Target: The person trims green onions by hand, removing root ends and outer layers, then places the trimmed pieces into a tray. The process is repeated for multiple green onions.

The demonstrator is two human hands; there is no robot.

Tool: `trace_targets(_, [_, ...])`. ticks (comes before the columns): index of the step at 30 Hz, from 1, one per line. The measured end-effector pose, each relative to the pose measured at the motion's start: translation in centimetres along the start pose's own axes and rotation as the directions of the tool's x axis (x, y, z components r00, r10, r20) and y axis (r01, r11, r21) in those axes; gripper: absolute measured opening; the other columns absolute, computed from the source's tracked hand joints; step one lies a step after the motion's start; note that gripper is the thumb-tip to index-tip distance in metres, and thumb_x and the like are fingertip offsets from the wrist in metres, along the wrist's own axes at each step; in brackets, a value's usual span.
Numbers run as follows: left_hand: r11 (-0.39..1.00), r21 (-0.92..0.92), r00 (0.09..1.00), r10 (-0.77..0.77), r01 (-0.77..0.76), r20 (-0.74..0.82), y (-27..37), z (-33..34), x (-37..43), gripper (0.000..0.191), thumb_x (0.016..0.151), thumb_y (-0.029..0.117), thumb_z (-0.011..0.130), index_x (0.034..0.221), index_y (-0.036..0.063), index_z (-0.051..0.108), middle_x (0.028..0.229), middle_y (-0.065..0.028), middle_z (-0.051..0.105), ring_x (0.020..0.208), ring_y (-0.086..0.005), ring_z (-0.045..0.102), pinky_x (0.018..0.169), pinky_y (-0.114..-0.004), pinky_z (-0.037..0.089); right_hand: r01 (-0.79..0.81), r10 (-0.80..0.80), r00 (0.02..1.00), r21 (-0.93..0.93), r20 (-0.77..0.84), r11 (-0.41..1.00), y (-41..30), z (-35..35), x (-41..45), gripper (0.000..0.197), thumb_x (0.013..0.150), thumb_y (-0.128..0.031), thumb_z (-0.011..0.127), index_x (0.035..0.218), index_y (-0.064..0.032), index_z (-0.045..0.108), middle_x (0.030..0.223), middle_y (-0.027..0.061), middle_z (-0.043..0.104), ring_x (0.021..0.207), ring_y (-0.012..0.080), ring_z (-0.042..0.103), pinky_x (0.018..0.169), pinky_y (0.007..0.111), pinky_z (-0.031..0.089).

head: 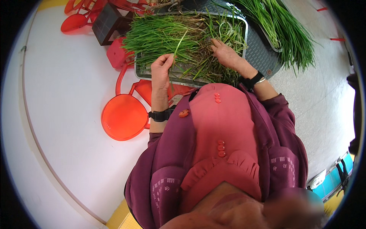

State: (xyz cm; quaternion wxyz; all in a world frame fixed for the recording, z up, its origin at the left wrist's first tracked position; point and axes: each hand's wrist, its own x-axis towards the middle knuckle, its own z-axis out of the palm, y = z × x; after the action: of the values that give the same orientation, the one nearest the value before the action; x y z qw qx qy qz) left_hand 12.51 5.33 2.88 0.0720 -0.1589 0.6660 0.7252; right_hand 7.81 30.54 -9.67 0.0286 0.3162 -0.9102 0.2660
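Observation:
Between the thumb and fingers of my left hand point(162, 70) is a single green stalk point(180, 43), likely a garlic chive, its pale end pointing up and away from me. My right hand point(227, 55) reaches over brown withered leaves and trimmings point(210, 53); its fingertips are at the heap, and whether they pinch anything is hidden. Both hands are over a metal-rimmed tray point(246, 34). A thick layer of green chives point(157, 31) fills the tray's left side, and loose, tangled leaves point(228, 31) lie on its right.
Long bundled chives point(288, 31) rest on a dark woven-textured surface point(263, 48) at the right. Close by on the left are an orange-red round-seated plastic chair point(125, 117), a red stool point(117, 53) and a dark box-like stand point(107, 24). A white wall point(63, 100) runs along the left.

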Motion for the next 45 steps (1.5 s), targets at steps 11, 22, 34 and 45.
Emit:
trace_targets(11, [0.855,0.422,0.95,0.308,-0.303,0.059,1.5,4.3,0.0,0.01,0.085,0.007,0.067,0.084,-0.0023,0.064,0.073,0.0,0.057,0.066,-0.0069,0.05,0.06,-0.022,0.039,-0.416,0.348,0.909,0.466,0.229,0.781,-2.8,-6.5,1.2,0.032,0.081,-0.013,0.067,0.112,-0.0055,0.063,0.087,0.0122,0.066,0.078,0.0283,0.063,0.073,0.036,0.05])
trace_targets(22, [0.526,0.662,0.826,0.49,-0.535,0.278,1.4,6.5,0.2,0.009,0.078,0.008,0.068,0.08,0.0014,0.063,0.076,-0.0084,0.06,0.074,-0.0264,0.054,0.069,-0.035,0.042,-0.355,0.415,0.836,0.931,0.359,-0.091,-4.3,-7.5,2.5,0.025,0.084,-0.019,0.071,0.098,0.0018,0.068,0.074,-0.0015,0.06,0.061,0.0042,0.05,0.051,0.018,0.035])
trace_targets(34, [0.419,0.702,0.803,0.453,-0.576,0.388,1.3,6.6,0.0,0.009,0.079,0.007,0.067,0.084,-0.0005,0.064,0.075,-0.0092,0.058,0.073,-0.0253,0.055,0.069,-0.034,0.043,-0.396,0.3,0.894,0.9,0.333,0.181,-4.3,-7.7,2.5,0.018,0.083,-0.019,0.07,0.081,-0.0009,0.067,0.066,-0.0005,0.059,0.061,0.006,0.052,0.055,0.023,0.042])
trace_targets(45, [0.195,0.732,0.696,0.534,-0.653,0.479,1.9,4.2,-1.9,0.005,0.074,0.002,0.065,0.079,0.003,0.064,0.075,-0.0084,0.056,0.074,-0.0283,0.051,0.069,-0.038,0.041,-0.218,0.69,0.695,0.974,0.203,-0.067,1.4,-4.8,2.1,0.022,0.087,-0.017,0.067,0.095,0.0034,0.066,0.077,0.0029,0.063,0.065,0.0092,0.054,0.057,0.023,0.043])
